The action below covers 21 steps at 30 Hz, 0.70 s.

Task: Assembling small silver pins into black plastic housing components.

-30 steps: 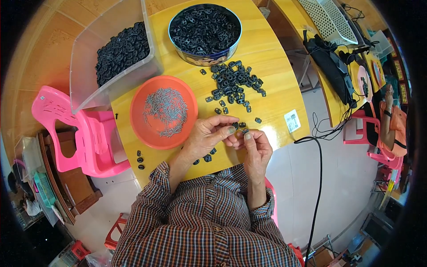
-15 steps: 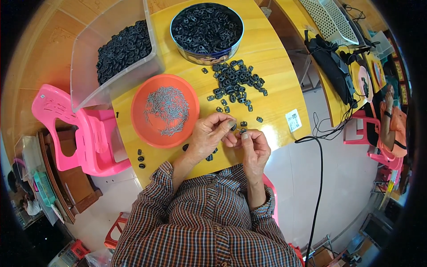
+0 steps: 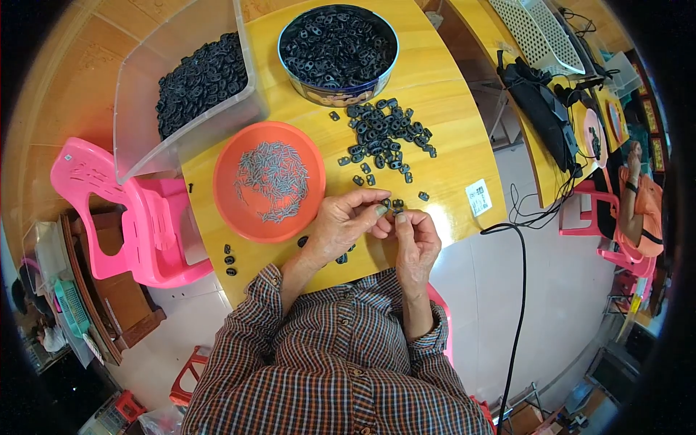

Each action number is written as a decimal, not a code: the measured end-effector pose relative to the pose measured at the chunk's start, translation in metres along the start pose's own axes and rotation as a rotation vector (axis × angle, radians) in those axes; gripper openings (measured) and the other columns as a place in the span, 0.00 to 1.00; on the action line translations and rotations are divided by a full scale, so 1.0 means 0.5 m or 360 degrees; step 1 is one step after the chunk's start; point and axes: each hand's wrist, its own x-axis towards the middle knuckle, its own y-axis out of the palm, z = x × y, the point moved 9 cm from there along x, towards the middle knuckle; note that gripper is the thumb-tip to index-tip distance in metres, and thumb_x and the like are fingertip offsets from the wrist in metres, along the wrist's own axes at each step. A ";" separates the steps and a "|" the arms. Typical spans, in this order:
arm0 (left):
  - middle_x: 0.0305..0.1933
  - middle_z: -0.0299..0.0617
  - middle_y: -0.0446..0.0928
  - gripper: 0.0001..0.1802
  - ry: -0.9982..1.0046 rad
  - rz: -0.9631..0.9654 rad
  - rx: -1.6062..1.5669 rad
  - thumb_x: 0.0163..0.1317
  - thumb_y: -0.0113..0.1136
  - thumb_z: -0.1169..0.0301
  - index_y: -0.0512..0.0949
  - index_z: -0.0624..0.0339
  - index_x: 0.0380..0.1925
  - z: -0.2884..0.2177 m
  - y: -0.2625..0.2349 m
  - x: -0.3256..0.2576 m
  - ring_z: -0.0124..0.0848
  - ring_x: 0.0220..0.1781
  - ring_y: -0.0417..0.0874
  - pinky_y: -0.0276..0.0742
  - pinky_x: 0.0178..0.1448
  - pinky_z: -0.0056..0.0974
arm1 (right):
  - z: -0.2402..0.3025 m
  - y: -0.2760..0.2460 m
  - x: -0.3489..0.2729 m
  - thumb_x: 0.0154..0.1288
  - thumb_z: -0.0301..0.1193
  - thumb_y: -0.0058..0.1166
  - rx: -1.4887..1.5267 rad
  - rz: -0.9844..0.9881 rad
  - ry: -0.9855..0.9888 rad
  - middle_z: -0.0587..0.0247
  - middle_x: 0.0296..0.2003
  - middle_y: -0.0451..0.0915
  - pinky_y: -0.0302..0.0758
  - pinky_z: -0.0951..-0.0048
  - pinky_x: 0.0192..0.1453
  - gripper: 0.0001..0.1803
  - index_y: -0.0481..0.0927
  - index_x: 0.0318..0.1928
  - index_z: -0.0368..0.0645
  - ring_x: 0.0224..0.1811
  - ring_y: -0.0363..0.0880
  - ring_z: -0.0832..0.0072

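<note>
Pinching a small black plastic piece (image 3: 396,206) between both sets of fingertips, just above the near edge of the yellow surface (image 3: 449,94); left hand (image 3: 348,221) closed on it from the left, right hand (image 3: 415,239) closed on it from the right, thumbs and forefingers meeting. Whether a pin is already in the piece: too small to tell. Risk, as judged: the piece sits close to the surface edge, so a slip of the pinch could send it to the floor; a few strays (image 3: 230,259) already lie by the left corner. Loose pile of black pieces (image 3: 384,134) lies beyond the hands, unbounded, easy to scatter with a sleeve. Containers: orange bowl (image 3: 235,156) holds small grey pins; round tin (image 3: 338,90) is full of black pieces; clear bin (image 3: 141,94), overhanging a pink chair (image 3: 109,210), holds more.
</note>
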 end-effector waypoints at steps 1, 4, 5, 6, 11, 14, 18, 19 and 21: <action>0.32 0.44 0.81 0.15 -0.0001 0.0000 -0.0001 0.65 0.52 0.78 0.73 0.68 0.52 0.001 0.000 -0.001 0.26 0.31 0.83 0.81 0.37 0.29 | 0.002 0.001 0.000 0.68 0.26 0.50 -0.0006 0.0011 -0.0010 0.65 0.32 0.78 0.72 0.83 0.41 0.05 0.74 0.37 0.35 0.33 0.74 0.85; 0.36 0.41 0.78 0.16 0.0033 0.0041 -0.0045 0.64 0.51 0.79 0.73 0.68 0.52 0.004 0.003 -0.003 0.25 0.33 0.83 0.81 0.38 0.27 | 0.010 0.006 -0.001 0.67 0.27 0.51 0.0048 -0.0019 0.0016 0.68 0.31 0.78 0.71 0.83 0.38 0.06 0.75 0.36 0.37 0.32 0.72 0.86; 0.37 0.40 0.78 0.16 0.0045 0.0053 -0.0035 0.64 0.51 0.80 0.73 0.68 0.52 0.006 0.002 -0.004 0.25 0.33 0.83 0.81 0.39 0.27 | 0.009 0.006 -0.001 0.67 0.27 0.51 0.0049 -0.0018 0.0016 0.68 0.31 0.78 0.71 0.83 0.38 0.06 0.75 0.36 0.37 0.32 0.72 0.86; 0.38 0.39 0.77 0.16 0.0056 0.0064 -0.0026 0.63 0.51 0.80 0.73 0.67 0.52 0.006 0.002 -0.004 0.24 0.34 0.83 0.81 0.39 0.27 | 0.007 0.007 -0.001 0.67 0.27 0.51 0.0042 -0.0010 0.0019 0.68 0.30 0.78 0.71 0.83 0.38 0.06 0.75 0.36 0.37 0.31 0.72 0.86; 0.36 0.38 0.77 0.16 0.0068 0.0051 0.0002 0.63 0.52 0.80 0.74 0.66 0.51 0.005 0.003 -0.004 0.23 0.33 0.82 0.80 0.38 0.26 | -0.002 0.005 0.001 0.68 0.25 0.49 0.0038 0.0049 0.0026 0.65 0.32 0.78 0.73 0.82 0.41 0.05 0.73 0.37 0.35 0.33 0.75 0.85; 0.35 0.37 0.78 0.15 0.0100 0.0052 0.0064 0.63 0.52 0.80 0.75 0.66 0.50 0.007 0.002 -0.004 0.22 0.32 0.82 0.80 0.37 0.26 | -0.010 0.002 0.002 0.68 0.25 0.49 -0.0015 0.0060 0.0006 0.65 0.31 0.78 0.74 0.82 0.40 0.05 0.73 0.37 0.35 0.32 0.75 0.85; 0.36 0.38 0.78 0.15 0.0127 0.0048 0.0034 0.62 0.53 0.80 0.75 0.67 0.49 0.006 0.003 -0.004 0.21 0.31 0.81 0.80 0.37 0.26 | -0.006 0.008 0.002 0.68 0.25 0.49 -0.0012 0.0052 0.0052 0.65 0.30 0.78 0.74 0.83 0.38 0.05 0.73 0.36 0.35 0.31 0.75 0.85; 0.36 0.38 0.78 0.15 0.0127 0.0048 0.0034 0.62 0.53 0.80 0.75 0.67 0.49 0.005 0.003 -0.004 0.21 0.31 0.81 0.80 0.37 0.26 | -0.006 0.009 0.001 0.68 0.25 0.49 0.0007 0.0046 0.0065 0.65 0.29 0.78 0.74 0.83 0.38 0.05 0.73 0.36 0.35 0.31 0.75 0.85; 0.34 0.38 0.79 0.14 0.0125 0.0060 0.0050 0.62 0.53 0.80 0.75 0.68 0.49 0.003 0.006 -0.004 0.21 0.30 0.81 0.79 0.37 0.26 | -0.004 0.011 0.001 0.68 0.25 0.49 0.0015 0.0051 0.0053 0.65 0.29 0.79 0.74 0.83 0.38 0.05 0.73 0.35 0.35 0.30 0.75 0.85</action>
